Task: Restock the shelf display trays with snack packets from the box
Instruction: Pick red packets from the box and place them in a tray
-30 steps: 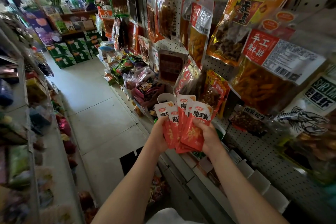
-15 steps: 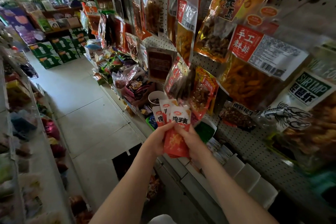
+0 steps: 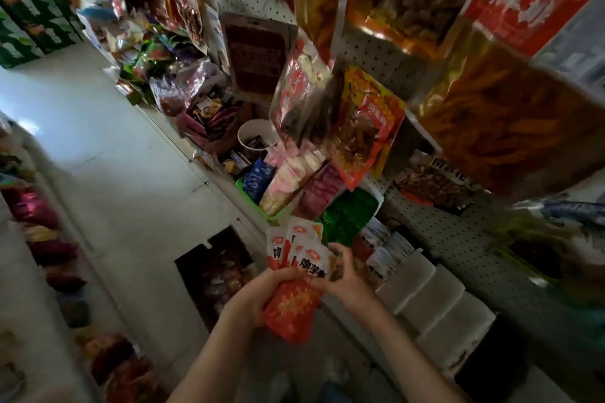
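Packets point to twelve, pinched by my left hand and right hand; trays at two, right nearer.

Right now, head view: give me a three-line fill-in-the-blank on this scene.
Left hand and right hand grip the snack packets: ___ hands in total.
The foil packets just beyond them are ___.
The paper cup beyond those is ___.
Missing: two; green; white.
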{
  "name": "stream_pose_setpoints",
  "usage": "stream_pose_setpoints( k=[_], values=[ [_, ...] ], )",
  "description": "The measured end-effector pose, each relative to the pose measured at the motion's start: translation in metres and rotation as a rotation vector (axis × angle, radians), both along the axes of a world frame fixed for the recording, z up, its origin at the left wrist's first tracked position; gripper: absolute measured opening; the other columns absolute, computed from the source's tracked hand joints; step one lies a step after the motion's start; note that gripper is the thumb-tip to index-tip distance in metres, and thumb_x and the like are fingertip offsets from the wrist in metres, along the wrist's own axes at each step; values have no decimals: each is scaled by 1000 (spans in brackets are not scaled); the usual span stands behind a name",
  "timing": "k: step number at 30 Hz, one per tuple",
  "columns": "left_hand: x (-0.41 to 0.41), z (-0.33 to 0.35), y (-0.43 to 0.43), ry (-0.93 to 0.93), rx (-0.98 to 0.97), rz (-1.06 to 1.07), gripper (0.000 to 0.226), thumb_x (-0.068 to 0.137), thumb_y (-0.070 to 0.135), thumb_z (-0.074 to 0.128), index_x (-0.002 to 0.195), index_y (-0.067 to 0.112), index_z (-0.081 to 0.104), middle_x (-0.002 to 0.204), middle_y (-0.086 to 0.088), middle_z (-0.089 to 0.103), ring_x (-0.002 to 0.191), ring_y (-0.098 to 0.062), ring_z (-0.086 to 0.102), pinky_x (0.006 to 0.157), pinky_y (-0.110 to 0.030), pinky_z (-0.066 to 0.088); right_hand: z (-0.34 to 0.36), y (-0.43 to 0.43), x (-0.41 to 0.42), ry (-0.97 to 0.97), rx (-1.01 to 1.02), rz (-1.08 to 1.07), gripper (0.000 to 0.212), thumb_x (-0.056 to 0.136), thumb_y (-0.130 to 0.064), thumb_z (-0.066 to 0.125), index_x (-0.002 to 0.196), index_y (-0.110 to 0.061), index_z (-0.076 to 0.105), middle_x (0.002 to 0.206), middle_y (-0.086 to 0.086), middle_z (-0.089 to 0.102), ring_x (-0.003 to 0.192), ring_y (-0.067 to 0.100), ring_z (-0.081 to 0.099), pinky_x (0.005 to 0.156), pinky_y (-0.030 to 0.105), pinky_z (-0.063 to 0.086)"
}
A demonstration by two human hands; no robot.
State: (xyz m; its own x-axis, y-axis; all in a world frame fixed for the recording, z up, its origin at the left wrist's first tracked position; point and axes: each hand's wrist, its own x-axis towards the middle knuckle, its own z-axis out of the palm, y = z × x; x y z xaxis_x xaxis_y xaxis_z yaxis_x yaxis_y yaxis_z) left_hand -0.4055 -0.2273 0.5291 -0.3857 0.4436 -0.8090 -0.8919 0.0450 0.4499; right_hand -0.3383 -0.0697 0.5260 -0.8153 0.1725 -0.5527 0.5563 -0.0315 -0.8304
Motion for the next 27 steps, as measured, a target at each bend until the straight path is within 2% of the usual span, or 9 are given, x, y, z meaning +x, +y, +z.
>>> stream_pose_setpoints(
  k=[2,5,9,13,14,16,19,22,27],
  values=[
    [-3,-14,5,-54,-32,-26,35,81,17,69,110,2,58,77,-17,73,81,-32,66,77,-41,53,-18,4,-2,-49,12,-14,82,67,-31,82,130,-30,28,134,-2,43,117,20,50,89,35,52],
    [1,-47,14,-115,-36,-34,52,67,20,74,112,0,59,85,-18,73,87,-33,66,85,-44,52,-50,10,7,-99,24,-52,72,73,-21,81,127,-22,33,115,-9,50,100,8,55,75,22,51],
    [1,-75,26,-70,22,-24,24,83,8,66,106,3,63,85,-15,74,78,-29,70,74,-41,54,-80,34,12,-157,9,-112,41,80,-8,74,110,-14,47,110,9,61,89,14,62,66,23,53],
    [-11,-109,45,-28,17,34,26,83,11,67,107,7,62,93,-17,73,90,-35,67,89,-51,52,-104,75,5,-123,10,-190,41,82,-5,71,116,-16,52,107,11,66,86,19,65,64,32,55],
    [-15,-118,49,-12,-2,51,25,83,11,67,107,8,62,95,-18,73,93,-37,66,93,-53,50,-110,85,2,-104,48,-223,36,82,-5,71,110,-21,54,105,8,67,88,20,66,67,36,57],
    [-21,-134,54,25,-41,77,22,85,10,67,106,10,62,96,-17,72,94,-36,66,94,-53,49,-117,103,-4,-92,187,-320,29,85,-6,67,102,-25,54,104,3,66,91,18,65,63,28,53],
    [-30,-160,60,53,-85,101,14,87,9,65,99,12,62,93,-14,71,91,-33,65,93,-51,50,-142,118,-14,-92,426,-387,29,89,-10,63,115,-18,53,103,-5,59,92,15,61,61,20,46],
    [-35,-177,71,82,-69,116,12,88,6,63,98,13,62,87,-10,72,88,-30,66,93,-50,50,-170,121,-25,-82,640,-312,19,90,-7,60,82,-20,49,79,-7,54,70,10,55,54,22,40],
    [-29,-197,83,57,2,109,20,87,5,64,106,12,61,94,-15,73,89,-32,68,95,-54,49,-201,126,-44,-98,811,-252,18,91,-15,62,81,-12,46,74,1,53,70,20,51,55,28,33]
  ],
)
